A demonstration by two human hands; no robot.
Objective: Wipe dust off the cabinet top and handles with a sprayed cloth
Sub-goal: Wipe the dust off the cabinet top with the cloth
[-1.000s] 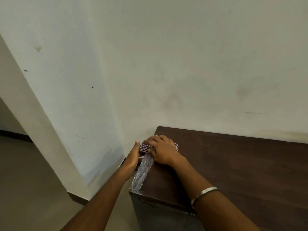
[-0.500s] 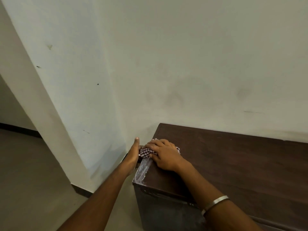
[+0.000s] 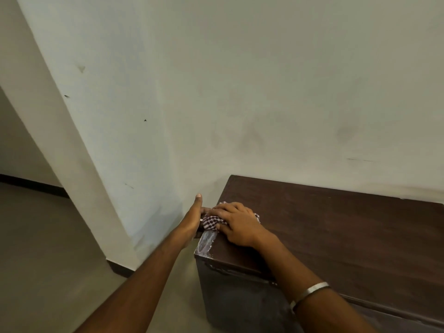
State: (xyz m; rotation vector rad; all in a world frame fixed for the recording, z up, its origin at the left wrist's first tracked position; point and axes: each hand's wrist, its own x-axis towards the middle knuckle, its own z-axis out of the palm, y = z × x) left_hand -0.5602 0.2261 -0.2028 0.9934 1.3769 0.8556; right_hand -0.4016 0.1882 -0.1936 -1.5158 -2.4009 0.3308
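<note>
Pale, scuffed walls [image 3: 264, 92] meet in a corner behind a dark brown wooden cabinet [image 3: 336, 236], whose flat top runs away to the right along the back wall. Grey floor [image 3: 48, 260] spreads out to the left, edged by a dark skirting strip [image 3: 120, 269] at the foot of the side wall. At the cabinet's left end, a red-and-white checked cloth [image 3: 211, 222] lies bunched on the top, right at the left edge. The person's right hand [image 3: 237, 224] lies palm-down over the cloth, its fingers spread narrowly and fairly straight, pressing the fabric flat against the wood; checked folds poke out beyond the fingertips on the left and past the far side of the knuckles. A plain metal bangle [image 3: 310, 293] circles the right forearm, well back from the fingers. The left hand [image 3: 194, 217] stands edge-on just beside the cabinet's left side, its fingers straight and close together, pointing towards the back wall, with the cloth touching or nearly touching its palm side; I cannot tell whether its thumb catches the cloth. Just nearer than the right thumb, a pale, dusty smear [image 3: 206, 241] streaks the top's left edge down to the front corner, where the wood looks chipped. The cabinet's dark front face [image 3: 240, 304] drops below both forearms.
</note>
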